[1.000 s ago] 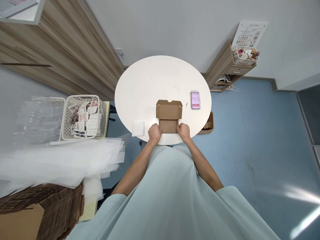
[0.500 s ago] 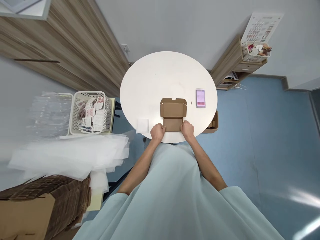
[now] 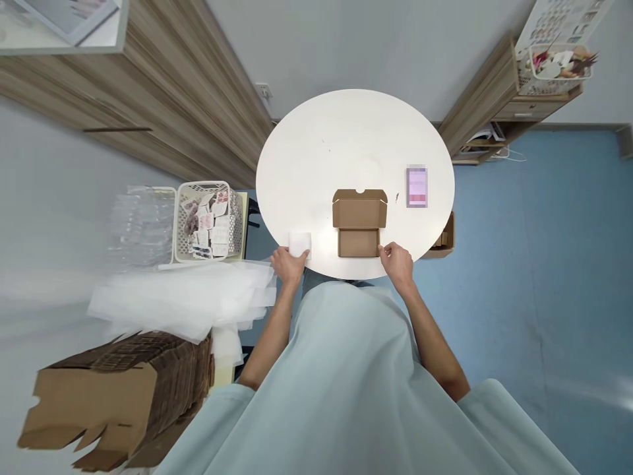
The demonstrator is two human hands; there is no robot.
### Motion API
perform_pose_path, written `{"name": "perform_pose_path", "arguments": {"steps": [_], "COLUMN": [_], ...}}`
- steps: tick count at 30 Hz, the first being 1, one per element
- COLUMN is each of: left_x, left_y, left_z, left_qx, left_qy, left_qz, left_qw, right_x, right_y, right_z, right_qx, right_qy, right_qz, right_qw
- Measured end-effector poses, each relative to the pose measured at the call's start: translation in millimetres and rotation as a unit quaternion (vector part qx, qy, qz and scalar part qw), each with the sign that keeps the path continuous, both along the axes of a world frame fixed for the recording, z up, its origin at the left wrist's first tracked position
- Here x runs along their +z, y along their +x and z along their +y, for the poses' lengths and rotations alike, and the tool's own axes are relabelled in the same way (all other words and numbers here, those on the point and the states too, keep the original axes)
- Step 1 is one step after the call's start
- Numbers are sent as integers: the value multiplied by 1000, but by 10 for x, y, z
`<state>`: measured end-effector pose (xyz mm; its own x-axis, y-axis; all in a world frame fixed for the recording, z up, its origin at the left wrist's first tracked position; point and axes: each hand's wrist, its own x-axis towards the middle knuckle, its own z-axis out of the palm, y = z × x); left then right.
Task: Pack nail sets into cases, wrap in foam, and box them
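Note:
An opened brown cardboard box (image 3: pixel 359 243) lies near the front edge of the round white table (image 3: pixel 316 158), its lid folded back away from me. My right hand (image 3: pixel 398 265) is at the box's near right corner, thumb and forefinger pinched at its side wall. To the left of the box is a small white packet (image 3: pixel 299 243), flat and square, at the table's edge. My left hand (image 3: pixel 289 265) has its thumb on the near right part of this packet and its fingers at the left side; some fingertips are hidden.
A phone-like device (image 3: pixel 417 187) with a blurred screen lies on the table's right. At left stand a white basket (image 3: pixel 235 224) of small cards, white sheets (image 3: pixel 182 297) and stacked flat cardboard (image 3: pixel 99 409). An open carton (image 3: pixel 448 244) sits below the table's right edge.
My left hand has left the box's left side and moved left to the white packet. My right hand stays by the box's right corner. The whole view has shifted slightly.

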<state>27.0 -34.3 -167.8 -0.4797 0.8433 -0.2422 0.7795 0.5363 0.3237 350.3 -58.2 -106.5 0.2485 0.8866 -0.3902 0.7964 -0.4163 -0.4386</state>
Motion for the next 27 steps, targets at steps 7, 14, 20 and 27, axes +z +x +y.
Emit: {"name": "perform_pose_path", "arguments": {"steps": [7, 14, 20, 27], "left_x": [-8, 349, 715, 556], "left_y": [34, 98, 586, 913], "left_z": [9, 170, 284, 397], "left_qx": [39, -24, -199, -181], "left_qy": [101, 167, 120, 37], "left_qz": [-153, -383, -467, -501], "left_qw": [982, 908, 853, 845], "right_x": [200, 499, 472, 69], "right_y": [-24, -129, -214, -124], "right_z": [-7, 67, 259, 320], "right_qx": [-5, 15, 67, -16], "right_qy": [45, 146, 192, 127], "right_qz": [62, 224, 336, 360], "right_qw": [997, 963, 920, 924]}}
